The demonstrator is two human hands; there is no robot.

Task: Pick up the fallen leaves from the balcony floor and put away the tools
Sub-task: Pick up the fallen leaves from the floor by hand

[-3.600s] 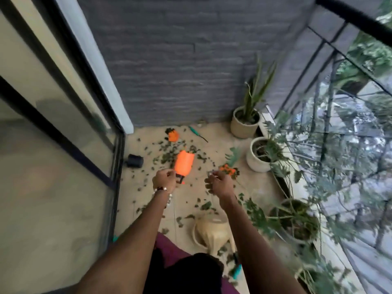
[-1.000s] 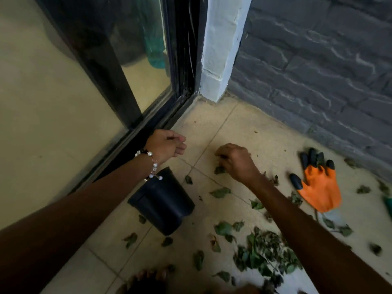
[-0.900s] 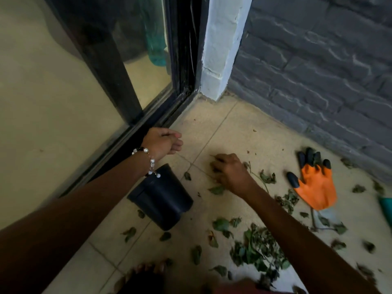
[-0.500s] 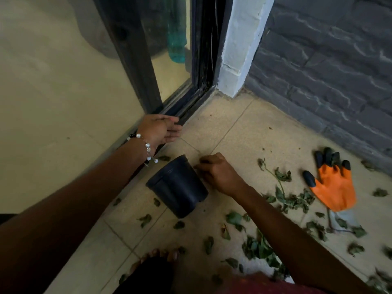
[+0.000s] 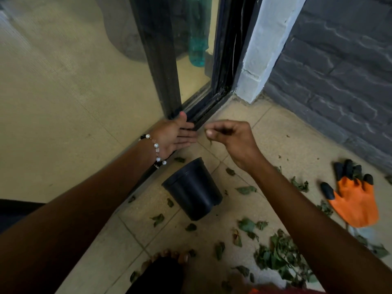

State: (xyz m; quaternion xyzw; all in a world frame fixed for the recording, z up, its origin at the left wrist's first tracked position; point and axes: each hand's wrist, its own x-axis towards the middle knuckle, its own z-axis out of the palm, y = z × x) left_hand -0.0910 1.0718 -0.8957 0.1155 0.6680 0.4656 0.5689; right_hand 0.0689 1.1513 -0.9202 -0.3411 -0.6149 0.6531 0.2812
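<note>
Hands over a leaf-strewn balcony floor

A leaf pile (image 5: pixel 280 259) lies nearest, a black pot (image 5: pixel 194 193) on its side beyond it, an orange glove (image 5: pixel 354 200) to the right. Farther, the right hand (image 5: pixel 231 139) pinches a small leaf; the left hand (image 5: pixel 174 134) is flat, fingers straight, by the door track (image 5: pixel 203 109).

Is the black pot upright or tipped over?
Tipped. The black pot lies on its side on the floor tiles, rim toward the door track; its contents cannot be seen.
</note>
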